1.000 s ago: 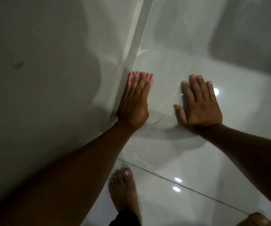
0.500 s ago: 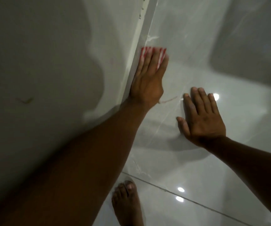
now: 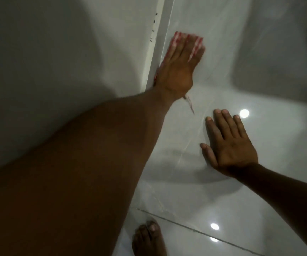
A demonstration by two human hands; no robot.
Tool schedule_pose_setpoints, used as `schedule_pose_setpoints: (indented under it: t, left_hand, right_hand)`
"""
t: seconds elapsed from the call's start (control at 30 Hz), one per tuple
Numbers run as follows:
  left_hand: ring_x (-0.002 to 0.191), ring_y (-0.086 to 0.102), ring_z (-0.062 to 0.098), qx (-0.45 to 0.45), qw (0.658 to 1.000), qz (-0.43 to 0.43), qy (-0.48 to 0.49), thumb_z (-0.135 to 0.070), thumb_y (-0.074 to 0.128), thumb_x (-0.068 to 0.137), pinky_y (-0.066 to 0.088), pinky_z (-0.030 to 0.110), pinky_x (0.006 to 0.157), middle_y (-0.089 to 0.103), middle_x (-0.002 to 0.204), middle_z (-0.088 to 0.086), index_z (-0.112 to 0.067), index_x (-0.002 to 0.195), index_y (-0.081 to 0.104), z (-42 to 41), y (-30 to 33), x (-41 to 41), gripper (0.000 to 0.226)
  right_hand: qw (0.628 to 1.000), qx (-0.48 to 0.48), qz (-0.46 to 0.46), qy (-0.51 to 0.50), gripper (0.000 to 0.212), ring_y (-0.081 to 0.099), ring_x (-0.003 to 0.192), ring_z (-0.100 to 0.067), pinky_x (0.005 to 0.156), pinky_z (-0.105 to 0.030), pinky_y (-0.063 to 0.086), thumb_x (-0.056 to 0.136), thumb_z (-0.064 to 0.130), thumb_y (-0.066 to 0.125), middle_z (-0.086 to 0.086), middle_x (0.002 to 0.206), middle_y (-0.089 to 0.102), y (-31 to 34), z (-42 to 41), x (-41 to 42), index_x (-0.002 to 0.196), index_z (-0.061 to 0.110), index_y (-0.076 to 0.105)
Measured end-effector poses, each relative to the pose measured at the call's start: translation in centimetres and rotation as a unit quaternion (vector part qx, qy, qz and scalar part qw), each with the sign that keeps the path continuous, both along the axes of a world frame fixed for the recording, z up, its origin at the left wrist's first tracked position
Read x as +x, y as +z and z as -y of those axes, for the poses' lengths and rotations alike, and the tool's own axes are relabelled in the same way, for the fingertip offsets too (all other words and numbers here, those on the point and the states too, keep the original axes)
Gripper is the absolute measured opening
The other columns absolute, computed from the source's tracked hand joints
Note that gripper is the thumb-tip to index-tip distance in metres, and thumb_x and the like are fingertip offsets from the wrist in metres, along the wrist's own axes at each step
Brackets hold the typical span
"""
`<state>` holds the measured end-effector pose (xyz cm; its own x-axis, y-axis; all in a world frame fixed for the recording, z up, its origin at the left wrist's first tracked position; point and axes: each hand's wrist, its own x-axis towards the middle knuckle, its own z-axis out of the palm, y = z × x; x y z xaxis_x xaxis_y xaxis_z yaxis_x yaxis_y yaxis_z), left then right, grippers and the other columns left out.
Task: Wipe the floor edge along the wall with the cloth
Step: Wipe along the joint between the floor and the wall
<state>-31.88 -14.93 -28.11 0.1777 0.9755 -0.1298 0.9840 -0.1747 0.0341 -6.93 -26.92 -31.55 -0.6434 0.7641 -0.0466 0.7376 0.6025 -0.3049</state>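
Mostly hidden, the cloth [image 3: 176,40] shows only as red-and-white striped edges peeking out past our fingertips in the upper middle of the frame, plus a thin frayed strip trailing from under the wrist. It lies on the floor [image 3: 222,61] right against the pale skirting strip [image 3: 164,24] at the foot of the wall [image 3: 56,52]. How large the cloth is, or how it is folded, we cannot tell.

Our left hand [image 3: 180,65] lies flat on top of it, fingers stretched out and together, pressing rather than gripping; the fingers are blurred. Our right hand [image 3: 230,145] rests palm-down on the bare glossy tile at centre right, fingers spread a little, holding nothing, well apart from the cloth.

Our left forearm fills the lower left and blocks much of the wall base. One bare foot [image 3: 149,239] shows at the bottom edge, cut off by the frame. A grout line [image 3: 195,230] crosses the lower right. We count three bright light reflections on the tile, and a few dark specks along the skirting's top edge.
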Motion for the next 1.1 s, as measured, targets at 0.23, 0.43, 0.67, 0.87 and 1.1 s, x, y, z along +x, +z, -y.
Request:
schedule_pose_setpoints:
  t: [0.23, 0.43, 0.67, 0.87, 1.1]
  left_hand:
    - [0.16, 0.004, 0.036, 0.001, 0.993, 0.013, 0.119, -0.012, 0.038, 0.095, 0.01, 0.052, 0.132, 0.011, 0.173, 0.014, -0.019, 0.163, 0.014, 6.9, -0.4, 1.0, 0.073]
    - [0.16, 0.004, 0.039, -0.031, 0.993, 0.007, 0.112, -0.016, 0.053, 0.097, 0.012, 0.055, 0.131, 0.011, 0.173, 0.015, -0.023, 0.163, 0.016, 10.6, -0.5, 1.4, 0.076]
    - [0.16, -0.001, 0.037, -0.023, 0.994, 0.015, 0.106, -0.013, 0.037, 0.098, 0.002, 0.05, 0.132, 0.006, 0.173, 0.014, -0.026, 0.163, 0.016, -1.1, 0.5, 0.5, 0.07]
    - [0.16, 0.007, 0.037, 0.006, 0.993, 0.053, 0.11, -0.008, 0.045, 0.097, 0.016, 0.054, 0.131, 0.017, 0.172, 0.013, -0.023, 0.162, 0.023, 7.6, -0.5, 0.9, 0.07]
    - [0.154, 0.028, 0.043, -0.009, 0.984, 0.048, 0.169, -0.007, 0.032, 0.098, 0.032, 0.061, 0.123, 0.039, 0.162, 0.02, -0.019, 0.152, 0.048, 24.5, -0.6, 3.3, 0.058]
  right_hand:
    - [1.0, -0.01, 0.017, 0.002, 0.077, 0.013, 0.157, -0.036, 0.127, -0.055, 0.012, 0.099, 0.052, 0.038, -0.024, 0.167, 0.022, 0.1, -0.1, 0.0, 0.159, 0.004, 0.03]
    - [0.999, -0.015, 0.03, -0.001, 0.078, 0.01, 0.158, -0.035, 0.128, -0.051, 0.006, 0.099, 0.053, 0.037, -0.022, 0.167, 0.02, -0.2, 0.0, 0.1, 0.159, 0.005, 0.028]
    - [1.0, 0.007, -0.004, -0.004, 0.077, 0.018, 0.156, -0.037, 0.127, -0.054, 0.013, 0.098, 0.051, 0.042, -0.025, 0.165, 0.026, -0.4, 0.0, 0.1, 0.158, 0.004, 0.031]
    - [1.0, -0.01, 0.018, 0.001, 0.077, 0.012, 0.158, -0.036, 0.128, -0.052, 0.008, 0.099, 0.053, 0.038, -0.023, 0.167, 0.021, -0.1, -0.1, 0.1, 0.159, 0.006, 0.027]
    - [1.0, -0.02, 0.019, 0.002, 0.078, 0.01, 0.158, -0.036, 0.128, -0.052, 0.006, 0.099, 0.052, 0.04, -0.022, 0.168, 0.018, -0.1, -0.1, 0.0, 0.16, 0.005, 0.027]
